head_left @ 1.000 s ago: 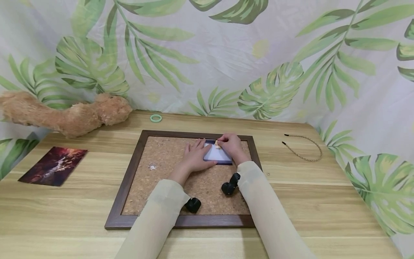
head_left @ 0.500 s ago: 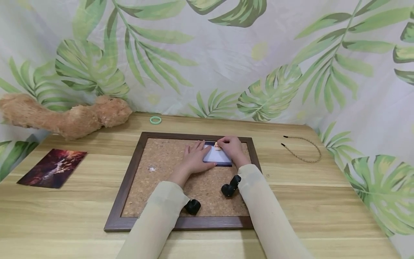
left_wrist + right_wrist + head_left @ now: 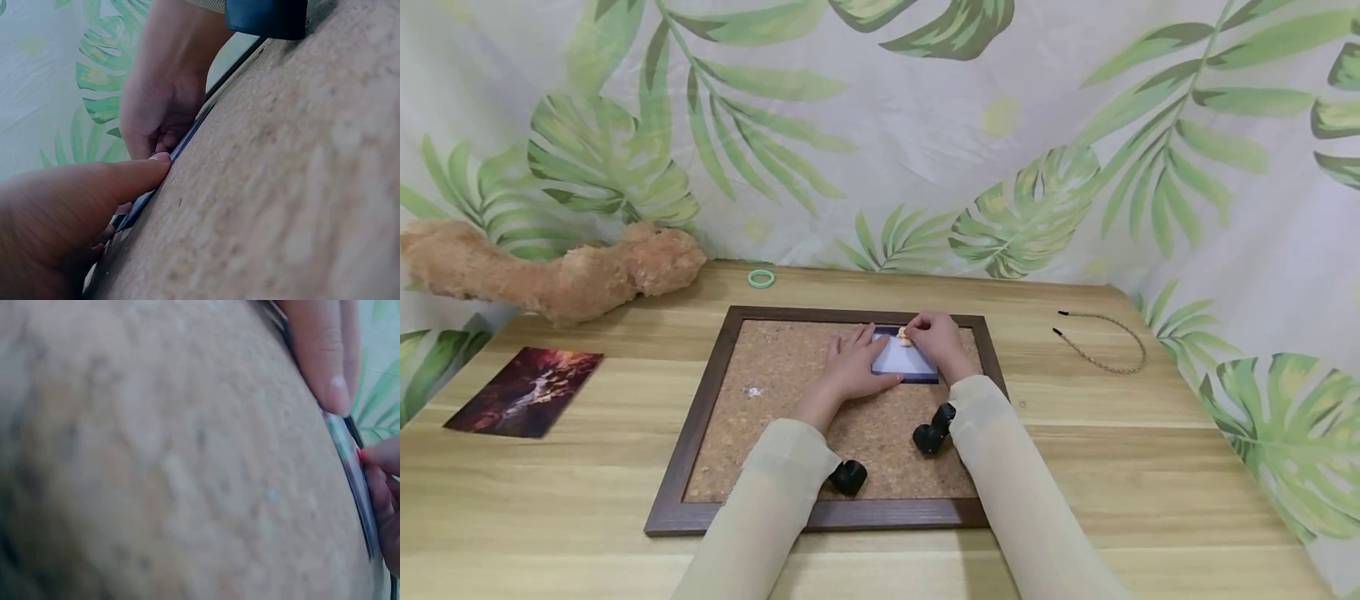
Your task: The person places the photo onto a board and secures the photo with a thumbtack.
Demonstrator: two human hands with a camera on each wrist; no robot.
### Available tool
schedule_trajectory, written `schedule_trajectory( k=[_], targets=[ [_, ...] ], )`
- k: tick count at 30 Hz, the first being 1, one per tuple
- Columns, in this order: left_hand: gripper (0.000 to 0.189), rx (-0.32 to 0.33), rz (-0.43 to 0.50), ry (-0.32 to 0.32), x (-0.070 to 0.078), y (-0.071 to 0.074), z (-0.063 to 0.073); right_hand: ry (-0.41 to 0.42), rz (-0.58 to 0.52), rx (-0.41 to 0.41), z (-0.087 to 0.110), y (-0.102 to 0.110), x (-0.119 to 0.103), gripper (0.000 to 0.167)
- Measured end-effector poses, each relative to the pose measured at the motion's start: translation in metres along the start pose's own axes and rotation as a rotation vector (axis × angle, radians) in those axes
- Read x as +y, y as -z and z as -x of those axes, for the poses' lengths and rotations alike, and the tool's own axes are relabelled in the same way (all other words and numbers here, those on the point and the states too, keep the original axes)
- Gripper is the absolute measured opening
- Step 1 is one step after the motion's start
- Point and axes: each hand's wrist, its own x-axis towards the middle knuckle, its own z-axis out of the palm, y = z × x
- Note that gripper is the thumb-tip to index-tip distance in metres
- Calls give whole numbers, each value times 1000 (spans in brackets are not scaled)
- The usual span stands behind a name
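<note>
A card [image 3: 901, 363] with a pale middle and a dark blue border lies flat at the upper right of a cork board [image 3: 782, 417]. My left hand [image 3: 855, 364] rests on the card's left side with its fingers spread, the thumb pressing near the lower edge. Near the card's top edge, my right hand [image 3: 936, 336] pinches a small peach-coloured piece [image 3: 903, 337] between thumb and forefinger. In the right wrist view a pink bit [image 3: 360, 454] shows at the right fingertips. The underside of the piece is hidden.
The cork board has a raised brown frame [image 3: 700, 417]. A dark red picture [image 3: 531, 392] and a furry orange plush [image 3: 587, 275] lie left, a green ring [image 3: 761, 278] behind. At right are a braided cord [image 3: 1120, 333] and a tiny ring [image 3: 1022, 404]. A white mark [image 3: 753, 391] shows on the cork.
Both hands stay almost in place, the left on the card and the right pinching the small peach-coloured piece. The head view shifts slightly.
</note>
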Motion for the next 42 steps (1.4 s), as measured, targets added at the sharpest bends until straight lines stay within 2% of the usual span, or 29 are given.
schedule_trajectory(
  k=[4, 6, 8, 11, 13, 17, 20, 23, 29, 31, 36, 38, 40, 41, 42],
  targets=[
    [76, 35, 79, 15, -1, 1, 1, 5, 18, -47, 5, 7, -3, 25],
    [75, 50, 132, 4, -2, 4, 2, 20, 31, -116, 9, 15, -8, 32],
    [74, 36, 209, 4, -3, 11, 6, 32, 7, -223, 12, 26, -11, 40],
    [73, 1, 345, -2, -9, 29, 17, 55, -114, -380, 19, 50, -16, 49],
    [73, -19, 409, 3, -16, 46, 28, 67, -170, -434, 25, 69, -18, 53],
    [70, 18, 406, -14, -42, 80, 58, 140, -139, -404, 42, 104, -21, 56],
    [70, 76, 379, 2, -67, 103, 83, 180, -85, -356, 55, 127, -16, 55],
    [69, 130, 375, 36, -95, 121, 110, 218, -90, -323, 65, 143, -6, 51],
    [71, 232, 332, 176, -152, 144, 159, 230, -120, -261, 80, 163, 27, 44],
    [72, 261, 323, 229, -180, 145, 172, 228, -130, -238, 84, 166, 39, 42],
    [77, 389, 248, 415, -284, 125, 192, 188, -146, -200, 91, 167, 67, 40],
    [82, 433, 206, 502, -319, 115, 200, 162, -139, -205, 93, 164, 76, 39],
    [85, 445, 193, 540, -337, 111, 210, 137, -130, -223, 95, 161, 85, 38],
    [85, 446, 167, 560, -341, 109, 214, 131, -127, -232, 95, 159, 88, 37],
    [86, 434, 160, 574, -340, 109, 219, 124, -123, -242, 96, 158, 91, 36]
  ],
)
